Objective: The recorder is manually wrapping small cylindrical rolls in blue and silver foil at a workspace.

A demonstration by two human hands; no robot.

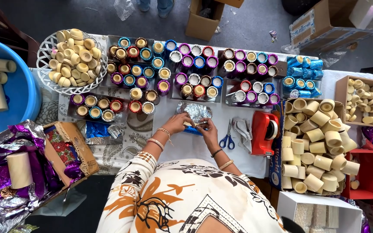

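My left hand and my right hand meet at the middle of the table, both gripping a small tube wrapped in blue foil. Just beyond my fingers lies a crumpled sheet of silver foil. Bangles ring both wrists. Past the silver sheet stand rows of short tubes wrapped in shiny coloured foil, held in shallow trays.
Blue-handled scissors and a red tape dispenser lie to the right. A box of plain cream tubes stands further right, a white basket of cream cups back left, a blue tub far left, purple foil front left.
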